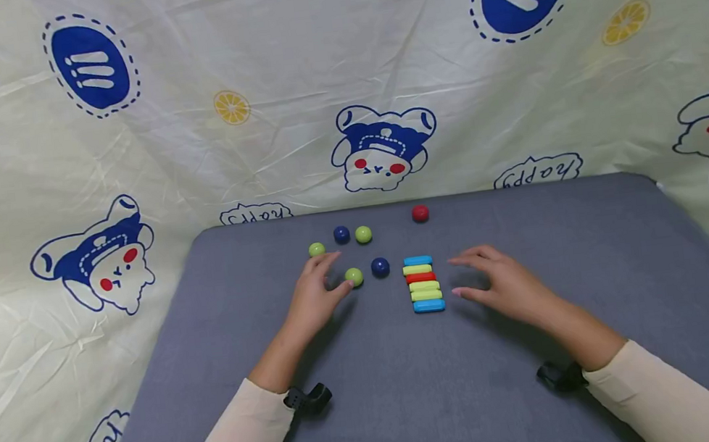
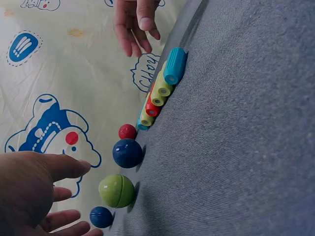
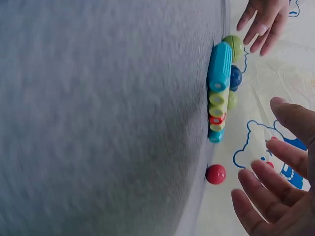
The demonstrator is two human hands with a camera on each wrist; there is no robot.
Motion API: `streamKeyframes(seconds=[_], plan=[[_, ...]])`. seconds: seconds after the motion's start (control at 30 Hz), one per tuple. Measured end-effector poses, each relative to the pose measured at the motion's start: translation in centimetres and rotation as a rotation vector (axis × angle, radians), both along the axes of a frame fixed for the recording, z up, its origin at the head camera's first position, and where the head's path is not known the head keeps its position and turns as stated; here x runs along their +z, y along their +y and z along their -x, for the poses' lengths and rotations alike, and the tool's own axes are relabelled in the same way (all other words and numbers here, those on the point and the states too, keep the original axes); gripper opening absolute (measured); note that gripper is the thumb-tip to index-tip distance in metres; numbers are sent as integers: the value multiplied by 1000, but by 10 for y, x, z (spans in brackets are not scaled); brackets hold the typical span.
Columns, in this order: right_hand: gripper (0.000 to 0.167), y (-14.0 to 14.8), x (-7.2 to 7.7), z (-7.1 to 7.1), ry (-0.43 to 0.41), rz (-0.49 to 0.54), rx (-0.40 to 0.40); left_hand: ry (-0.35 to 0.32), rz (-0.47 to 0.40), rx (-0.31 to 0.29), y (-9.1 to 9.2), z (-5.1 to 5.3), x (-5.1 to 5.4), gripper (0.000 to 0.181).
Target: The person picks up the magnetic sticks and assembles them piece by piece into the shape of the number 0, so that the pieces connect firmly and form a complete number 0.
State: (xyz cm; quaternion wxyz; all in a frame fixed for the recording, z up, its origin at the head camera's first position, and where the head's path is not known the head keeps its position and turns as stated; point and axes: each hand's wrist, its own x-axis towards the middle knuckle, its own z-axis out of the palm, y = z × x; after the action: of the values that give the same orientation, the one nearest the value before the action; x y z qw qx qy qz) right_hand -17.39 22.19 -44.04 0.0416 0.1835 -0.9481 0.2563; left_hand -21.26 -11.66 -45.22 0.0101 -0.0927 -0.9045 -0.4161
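My left hand hovers beside a green ball, fingers spread and holding nothing; its thumb tip looks close to the ball. In the left wrist view a gap shows between the thumb and that green ball. On the other side, my right hand is held with parted fingers to the right of a column of short ribbed sticks. The column runs from a blue stick at the far end, through yellow ones and a red stick, to a blue stick nearest me. Neither hand touches the sticks.
A dark blue ball lies left of the column. Farther back are another dark blue ball, a green ball, a second green one and a red ball. Behind the grey table hangs a printed sheet.
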Motion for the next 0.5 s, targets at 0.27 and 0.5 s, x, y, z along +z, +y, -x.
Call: streamKeyframes(seconds=[0.27, 0.5], plan=[[41, -7, -9, 1, -120, 92, 76, -33, -47, -22, 6, 9, -6, 50], [30, -12, -11, 0, -170, 112, 117, -26, -20, -65, 12, 13, -10, 46]])
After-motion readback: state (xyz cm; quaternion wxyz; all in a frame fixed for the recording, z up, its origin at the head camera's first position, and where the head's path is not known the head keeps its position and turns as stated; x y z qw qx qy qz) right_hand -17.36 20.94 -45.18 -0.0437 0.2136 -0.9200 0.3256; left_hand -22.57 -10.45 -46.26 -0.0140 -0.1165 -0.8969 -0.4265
